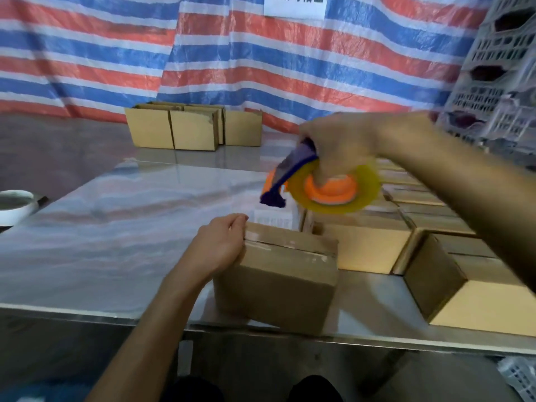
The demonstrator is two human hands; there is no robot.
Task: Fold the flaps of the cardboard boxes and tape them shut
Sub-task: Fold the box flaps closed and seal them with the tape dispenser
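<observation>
Inspection of the work station finds one small box (284,274) standing near the front edge of the table (116,227), its top flaps folded down and meeting along a seam that runs lengthwise across the top. Pale marks lie along that seam, but blur prevents confirming whether tape covers it. The left hand (220,242) holds the box at its left end, fingers curled over the top edge and the palm against the end wall. The right hand (339,140) is wrapped closed round a tape dispenser (319,184), which has a yellowish roll, an orange hub and a purple cutter. The dispenser is in the air above and behind the box and touches nothing. Just beside the box on the right stand more boxes (368,245) with flaps up, and a larger open box (464,285) stands near the table's right corner. Flattened boxes (179,126) stand at the far end against a striped tarpaulin (261,53). Assessment: the box appears light and fairly stiff in its walls, though the flaps are likely to spring up if released. The table surface is glossy, so the box may slide under the pull of the tape. Bracing at the end wall and top edge, as the left hand does, is judged the sound hold, since it leaves the seam free for the dispenser.
</observation>
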